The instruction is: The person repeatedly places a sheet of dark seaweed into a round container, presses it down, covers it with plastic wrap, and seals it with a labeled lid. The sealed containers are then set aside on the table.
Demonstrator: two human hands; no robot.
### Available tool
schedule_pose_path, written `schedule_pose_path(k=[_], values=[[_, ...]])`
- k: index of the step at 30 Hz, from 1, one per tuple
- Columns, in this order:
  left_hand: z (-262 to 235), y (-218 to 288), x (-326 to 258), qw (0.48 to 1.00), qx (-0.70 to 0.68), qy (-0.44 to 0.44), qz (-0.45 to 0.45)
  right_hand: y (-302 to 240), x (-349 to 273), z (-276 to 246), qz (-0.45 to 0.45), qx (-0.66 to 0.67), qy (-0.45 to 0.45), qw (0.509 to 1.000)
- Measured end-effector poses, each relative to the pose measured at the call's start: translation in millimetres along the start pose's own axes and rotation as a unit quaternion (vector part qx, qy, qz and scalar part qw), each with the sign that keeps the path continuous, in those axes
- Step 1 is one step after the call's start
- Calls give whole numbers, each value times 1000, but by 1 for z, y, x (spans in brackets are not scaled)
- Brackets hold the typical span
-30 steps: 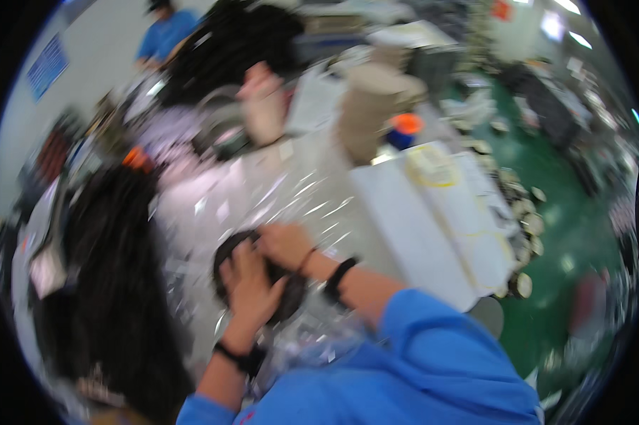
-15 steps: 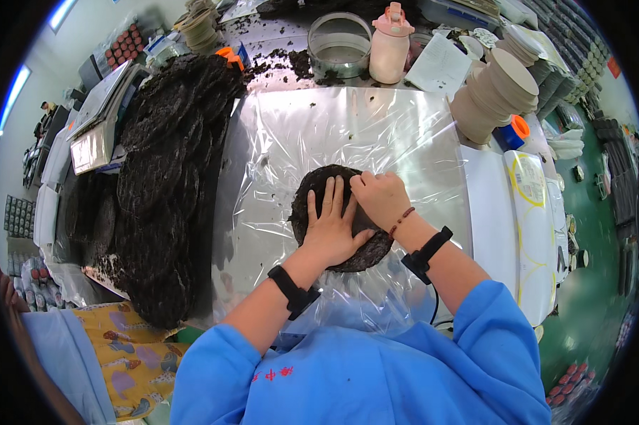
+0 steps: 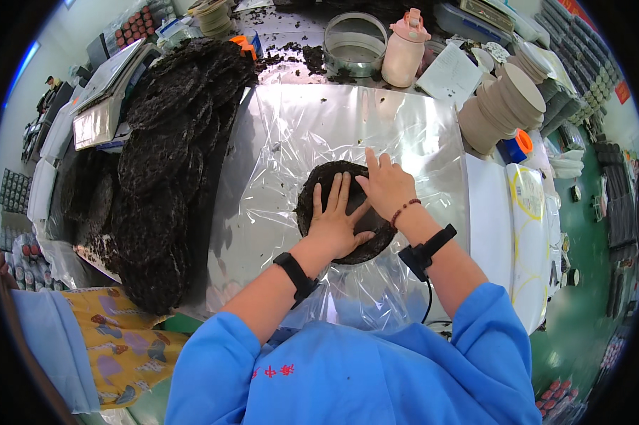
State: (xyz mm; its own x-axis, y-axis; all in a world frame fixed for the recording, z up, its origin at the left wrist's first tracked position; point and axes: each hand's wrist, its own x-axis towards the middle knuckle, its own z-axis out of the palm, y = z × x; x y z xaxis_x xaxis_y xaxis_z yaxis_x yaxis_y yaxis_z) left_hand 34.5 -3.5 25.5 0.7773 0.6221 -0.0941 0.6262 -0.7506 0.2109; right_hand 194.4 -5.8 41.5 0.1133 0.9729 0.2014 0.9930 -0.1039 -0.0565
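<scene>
A round, dark, rough-edged cake that looks like dried seaweed (image 3: 318, 177) lies on clear plastic film (image 3: 277, 212) over a shiny metal sheet (image 3: 301, 106). Inside its rim shows a smoother dark round area (image 3: 367, 218); whether this is a separate disc I cannot tell. My left hand (image 3: 335, 232) rests flat on it, fingers spread and holding nothing. At the cake's upper right edge is my right hand (image 3: 391, 187), index and middle fingers stretched out and thumb apart, with nothing visible in it.
Overlapping dark cakes (image 3: 156, 156) are piled at left. Along the back stand a round clear-walled ring (image 3: 355, 46), a pink bottle (image 3: 405, 53) and dark crumbs. Stacked beige discs (image 3: 500, 110) and an orange-and-blue tape dispenser (image 3: 519, 144) sit at right. A person's patterned apron (image 3: 124, 340) shows lower left.
My right hand has gone from a pinch at the cake's edge to stretched fingers. The left hand stays flat on the cake. The whole view has shifted slightly.
</scene>
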Motion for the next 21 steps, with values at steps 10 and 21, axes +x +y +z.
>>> schedule_pose_path(k=[10, 21], values=[[1, -4, 0, 997, -39, -59, -5, -4, 11, 19, -19, -84, -5, 996], [7, -2, 2, 1000, 8, -4, -12, -5, 24, 5, -4, -18, -135, 991]])
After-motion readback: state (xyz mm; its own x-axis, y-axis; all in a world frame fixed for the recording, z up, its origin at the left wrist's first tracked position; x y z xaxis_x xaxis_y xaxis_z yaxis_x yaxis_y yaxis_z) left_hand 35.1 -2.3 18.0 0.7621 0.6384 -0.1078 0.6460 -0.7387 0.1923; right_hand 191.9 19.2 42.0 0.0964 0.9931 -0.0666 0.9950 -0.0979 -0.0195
